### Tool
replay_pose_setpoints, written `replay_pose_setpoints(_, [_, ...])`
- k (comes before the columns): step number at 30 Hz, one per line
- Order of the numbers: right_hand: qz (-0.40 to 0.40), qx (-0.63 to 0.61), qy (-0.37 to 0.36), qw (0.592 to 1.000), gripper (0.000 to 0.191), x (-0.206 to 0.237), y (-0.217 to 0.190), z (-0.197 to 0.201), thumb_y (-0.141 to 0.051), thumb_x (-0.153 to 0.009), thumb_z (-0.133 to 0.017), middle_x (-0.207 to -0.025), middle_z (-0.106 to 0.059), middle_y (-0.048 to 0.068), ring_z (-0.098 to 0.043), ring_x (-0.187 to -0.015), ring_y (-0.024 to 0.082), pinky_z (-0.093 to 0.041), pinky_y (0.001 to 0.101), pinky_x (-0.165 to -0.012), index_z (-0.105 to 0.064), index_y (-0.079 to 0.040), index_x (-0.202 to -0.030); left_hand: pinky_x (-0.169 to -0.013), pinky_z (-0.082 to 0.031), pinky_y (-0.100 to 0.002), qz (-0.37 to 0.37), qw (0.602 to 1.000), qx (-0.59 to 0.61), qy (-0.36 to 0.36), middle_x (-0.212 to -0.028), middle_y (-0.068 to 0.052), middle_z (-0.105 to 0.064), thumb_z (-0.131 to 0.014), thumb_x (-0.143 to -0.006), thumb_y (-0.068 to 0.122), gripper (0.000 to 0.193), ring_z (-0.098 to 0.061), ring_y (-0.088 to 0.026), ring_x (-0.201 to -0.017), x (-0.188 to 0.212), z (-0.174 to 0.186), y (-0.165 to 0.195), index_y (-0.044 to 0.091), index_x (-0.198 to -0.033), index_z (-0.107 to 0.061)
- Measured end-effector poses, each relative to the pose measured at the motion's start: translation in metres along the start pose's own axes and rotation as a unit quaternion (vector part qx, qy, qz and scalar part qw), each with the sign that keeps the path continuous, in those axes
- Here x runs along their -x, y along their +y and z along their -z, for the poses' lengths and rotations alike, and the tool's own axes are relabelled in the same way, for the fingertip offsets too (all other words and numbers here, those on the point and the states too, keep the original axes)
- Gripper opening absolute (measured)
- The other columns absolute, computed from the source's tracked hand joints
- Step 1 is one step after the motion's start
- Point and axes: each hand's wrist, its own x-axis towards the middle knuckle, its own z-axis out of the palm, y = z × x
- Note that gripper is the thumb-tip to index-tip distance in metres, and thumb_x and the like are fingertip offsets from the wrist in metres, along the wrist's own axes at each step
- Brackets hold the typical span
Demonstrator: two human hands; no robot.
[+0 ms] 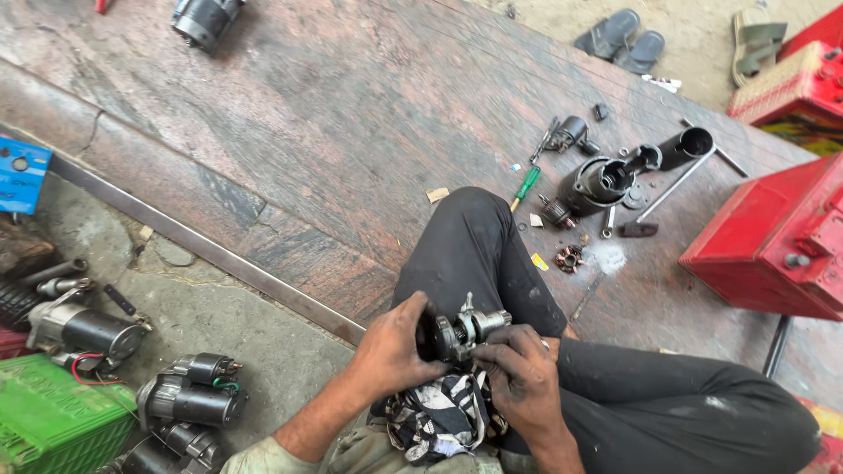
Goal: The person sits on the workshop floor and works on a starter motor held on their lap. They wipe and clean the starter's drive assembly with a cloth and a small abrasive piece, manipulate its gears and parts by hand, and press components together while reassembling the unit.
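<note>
While both hands clasp it above the lap, the starter motor part [463,332] lies with its long axis roughly level, its shaft end pointing right and slightly up, away from the left-hand fingers [413,320]. The left hand [392,349] grasps the darker left end; the right hand [520,377] closes over the lower right side, fingers [497,358] curled onto the metal body. Just below the fingers sits a black-and-white patterned rag [439,417] on the lap.

Beyond the fingers, past the knee, a green-handled screwdriver [526,186] and dismantled motor housings [606,183] lie on the stone floor [334,114]. Far right of the fingers stands a red rectangular box [773,241]. Far left, a green ribbed rectangular case [48,421] sits beside whole starter motors [189,397], with a blue flat package [21,174] above them at the frame edge.
</note>
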Motion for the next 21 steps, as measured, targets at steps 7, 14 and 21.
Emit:
replay_pose_setpoints(7, [-0.023, 0.005, 0.004, 1.000, 0.025, 0.035, -0.002, 0.003, 0.007, -0.065, -0.076, -0.086, -0.066, 0.007, -0.067, -0.085, 0.024, -0.054, 0.0359, -0.071, -0.076, -0.005, -0.087, -0.080, -0.057, -0.046, -0.052, 0.997, 0.027, 0.054, -0.110, -0.016, -0.064, -0.091, -0.059, 0.017, 0.073, -0.069, -0.039, -0.097, 0.024, -0.026, -0.001, 0.005, -0.119, -0.052])
replay_pose_setpoints(14, [-0.024, -0.051, 0.007, 0.998, 0.021, 0.058, 0.006, 0.001, 0.004, -0.068, -0.080, -0.085, -0.068, 0.005, -0.068, -0.079, 0.021, -0.055, 0.0326, -0.069, -0.077, -0.005, -0.087, -0.078, -0.056, -0.046, -0.107, 0.994, -0.019, 0.013, -0.113, -0.013, -0.056, -0.091, -0.063, 0.017, 0.067, -0.067, -0.037, -0.095, 0.038, -0.030, -0.001, 0.010, -0.121, -0.058])
replay_pose_setpoints(21, [-0.174, -0.202, 0.031, 0.963, 0.015, 0.082, 0.024, 0.009, 0.003, -0.077, -0.080, -0.091, -0.072, 0.007, -0.072, -0.082, 0.015, -0.060, 0.0270, -0.073, -0.078, 0.000, -0.092, -0.077, -0.056, -0.045, -0.138, 0.988, -0.050, 0.044, -0.113, -0.014, -0.056, -0.087, -0.058, 0.009, 0.062, -0.066, -0.037, -0.096, 0.041, -0.038, -0.013, 0.009, -0.115, -0.061])
